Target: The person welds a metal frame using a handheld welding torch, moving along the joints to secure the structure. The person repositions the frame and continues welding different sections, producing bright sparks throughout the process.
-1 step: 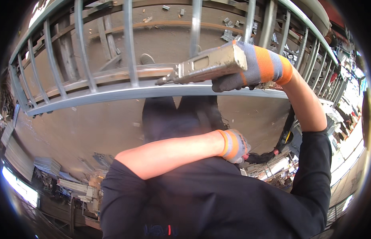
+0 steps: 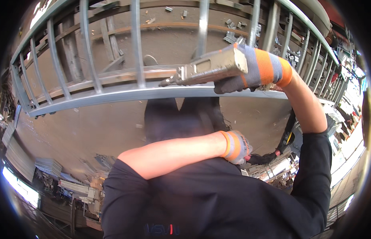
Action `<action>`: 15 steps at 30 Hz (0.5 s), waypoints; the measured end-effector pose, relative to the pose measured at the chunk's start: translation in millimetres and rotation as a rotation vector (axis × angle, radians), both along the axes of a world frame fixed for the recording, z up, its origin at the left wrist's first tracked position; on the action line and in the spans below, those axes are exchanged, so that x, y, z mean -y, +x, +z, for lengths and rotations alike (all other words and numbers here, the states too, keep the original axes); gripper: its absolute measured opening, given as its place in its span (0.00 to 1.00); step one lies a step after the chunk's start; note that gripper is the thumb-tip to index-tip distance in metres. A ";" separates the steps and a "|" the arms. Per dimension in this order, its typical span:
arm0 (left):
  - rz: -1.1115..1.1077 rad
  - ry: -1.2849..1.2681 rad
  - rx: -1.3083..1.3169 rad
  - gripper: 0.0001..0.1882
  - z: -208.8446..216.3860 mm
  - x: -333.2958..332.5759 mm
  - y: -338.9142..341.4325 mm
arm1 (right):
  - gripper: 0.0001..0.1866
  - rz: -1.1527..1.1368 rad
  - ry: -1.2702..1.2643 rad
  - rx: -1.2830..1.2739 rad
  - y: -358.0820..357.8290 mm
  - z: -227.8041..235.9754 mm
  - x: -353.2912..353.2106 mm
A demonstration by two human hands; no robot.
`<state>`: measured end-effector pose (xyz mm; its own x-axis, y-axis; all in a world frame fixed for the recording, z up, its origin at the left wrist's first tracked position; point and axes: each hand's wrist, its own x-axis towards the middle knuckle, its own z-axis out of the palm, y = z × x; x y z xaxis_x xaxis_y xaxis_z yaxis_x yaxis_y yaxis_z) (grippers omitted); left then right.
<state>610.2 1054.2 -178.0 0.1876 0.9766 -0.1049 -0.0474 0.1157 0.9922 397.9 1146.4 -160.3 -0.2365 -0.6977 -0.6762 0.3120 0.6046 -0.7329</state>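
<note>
My right hand (image 2: 253, 69), in a grey and orange knit glove, is wrapped round a worn tan welding gun (image 2: 217, 67). The gun's dark pointed nozzle aims left, just above the near rail (image 2: 113, 96) of a grey metal railing, a little right of the foot of an upright bar (image 2: 137, 47). Bent across my front, my left forearm ends in a matching gloved left hand (image 2: 235, 147). That hand is closed on a black hose (image 2: 267, 158) with a reddish section; its fingertips are partly hidden.
Uprights of the railing stretch to both sides in front of me. Small metal offcuts (image 2: 231, 37) lie on the brown floor (image 2: 94, 123) beyond it. The black hose rises at the right below my right forearm. Stacked metal profiles (image 2: 48, 166) stand at the lower left.
The view has shifted slightly, so the railing sits a bit further right. The nozzle is a little closer to the upright's foot. Both hands keep their hold.
</note>
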 end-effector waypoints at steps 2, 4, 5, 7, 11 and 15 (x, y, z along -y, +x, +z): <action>-0.016 0.053 -0.013 0.21 -1.5 29.4 0.0 | 0.24 -0.004 0.043 0.007 1.7 -0.4 31.4; 0.006 0.074 -0.009 0.21 0.4 58.5 2.8 | 0.23 0.006 0.094 0.026 4.6 -1.9 58.3; 0.005 0.075 -0.003 0.21 1.7 69.8 2.7 | 0.23 0.020 0.164 0.018 5.6 0.7 67.7; -0.026 0.100 -0.036 0.22 6.4 80.1 2.5 | 0.24 -0.017 0.179 0.046 8.4 2.3 78.7; -0.062 0.135 -0.049 0.22 11.2 100.4 2.1 | 0.24 -0.040 0.236 0.059 11.8 2.2 91.2; -0.050 0.135 0.031 0.23 12.7 108.9 -1.1 | 0.24 -0.036 0.241 0.082 10.6 1.5 93.1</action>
<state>609.1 945.3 -165.4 0.2378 0.9707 0.0334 -0.0753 -0.0159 0.9970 408.5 1053.3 -158.9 -0.1953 -0.5059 -0.8402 0.3887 0.7466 -0.5399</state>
